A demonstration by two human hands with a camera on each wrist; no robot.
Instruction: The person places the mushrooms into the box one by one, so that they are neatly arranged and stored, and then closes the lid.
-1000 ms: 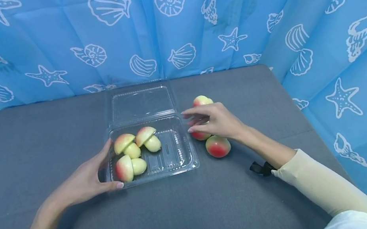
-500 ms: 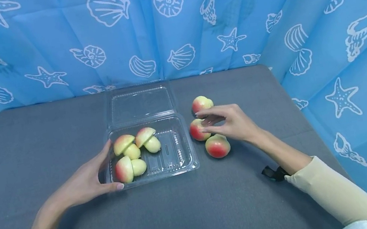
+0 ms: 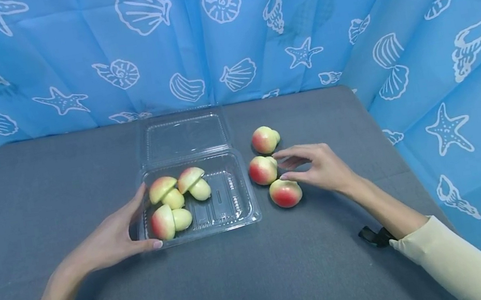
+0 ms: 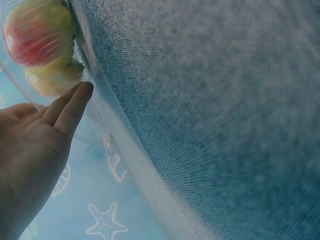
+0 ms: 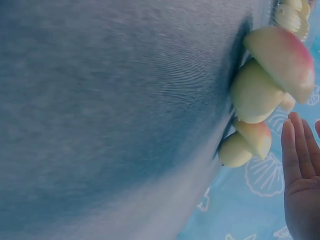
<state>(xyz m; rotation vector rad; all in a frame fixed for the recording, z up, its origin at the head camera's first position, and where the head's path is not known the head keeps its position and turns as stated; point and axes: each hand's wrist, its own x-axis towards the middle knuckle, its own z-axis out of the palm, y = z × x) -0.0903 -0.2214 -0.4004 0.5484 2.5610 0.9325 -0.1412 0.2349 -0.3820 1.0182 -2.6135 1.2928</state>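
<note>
Mushrooms [image 3: 263, 170] are placed right of the box [image 3: 230, 206], near the spread right hand [image 3: 321, 166]; the box's left edge is touched by the spread left hand [image 3: 114, 237]; inside, three more are flanked rightward by open room.

Mushrooms [image 3: 163, 223] at left in container [image 3: 225, 202], room right

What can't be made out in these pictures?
Right hand: right wrist view, cut off by the right edge.
Left hand: head view, some fingers hidden by others.
Boxed mushrooms: left wrist view, blurred through the clear plastic clamshell.
Right sleeve: head view, cut off by the bottom edge.
</note>
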